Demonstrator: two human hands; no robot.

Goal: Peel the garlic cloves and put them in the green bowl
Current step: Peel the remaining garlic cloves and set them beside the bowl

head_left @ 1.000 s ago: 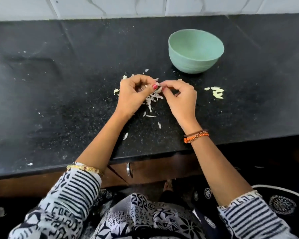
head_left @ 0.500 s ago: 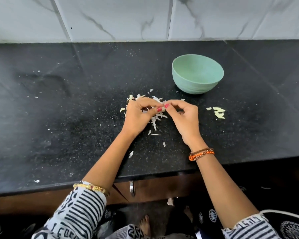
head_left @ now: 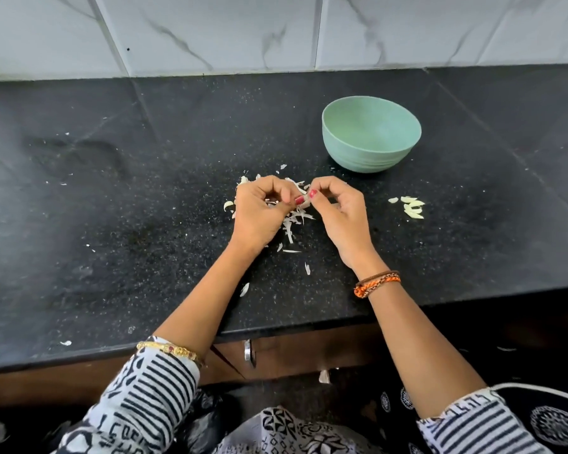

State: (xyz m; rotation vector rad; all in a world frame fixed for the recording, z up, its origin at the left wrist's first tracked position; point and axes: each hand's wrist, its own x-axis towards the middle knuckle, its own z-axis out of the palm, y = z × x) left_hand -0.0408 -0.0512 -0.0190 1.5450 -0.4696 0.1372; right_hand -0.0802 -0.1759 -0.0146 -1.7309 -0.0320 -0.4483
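My left hand (head_left: 259, 211) and my right hand (head_left: 340, 213) meet over the black counter, fingers curled, both pinching one small garlic clove (head_left: 305, 202) between thumb tips; most of the clove is hidden by the fingers. A pile of white garlic skins (head_left: 294, 221) lies under and around the hands. The green bowl (head_left: 371, 134) stands upright behind and to the right of my hands; the part of its inside that I see holds nothing. Several pale peeled cloves (head_left: 412, 208) lie on the counter right of my right hand.
The black speckled counter (head_left: 112, 224) runs to a white marble-tiled wall (head_left: 210, 31) at the back. Stray bits of skin (head_left: 244, 289) lie near the front edge. Wooden drawers with a metal handle (head_left: 250, 353) sit below the counter.
My hands stay together on the clove, with only small finger shifts. The camera has tilted up, showing more wall and moving hands and bowl lower in view.
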